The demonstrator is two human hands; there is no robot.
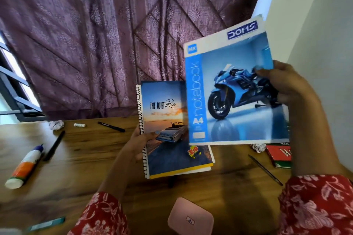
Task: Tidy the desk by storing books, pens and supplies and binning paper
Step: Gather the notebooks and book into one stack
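Wooden desk [86,158] is cluttered; above it, at 6 o'clock, the left hand [142,144] pinches the spiral-bound notebook [164,120] by its coil edge. At 3 o'clock the right hand [290,86] clamps the floppy blue A4 notebook [225,82], likely light, best held near its spine.

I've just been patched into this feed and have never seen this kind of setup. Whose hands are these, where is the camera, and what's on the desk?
There is no machine: a person wears a wide-angle camera on the head, looking down at their own hands. The left hand holds a spiral notebook with a car cover, with another book under it. The right hand holds up a blue motorcycle notebook. On the wooden desk lie a glue bottle, black pens, two crumpled paper balls, a red book, a pencil, a pink case and a teal eraser-like item.
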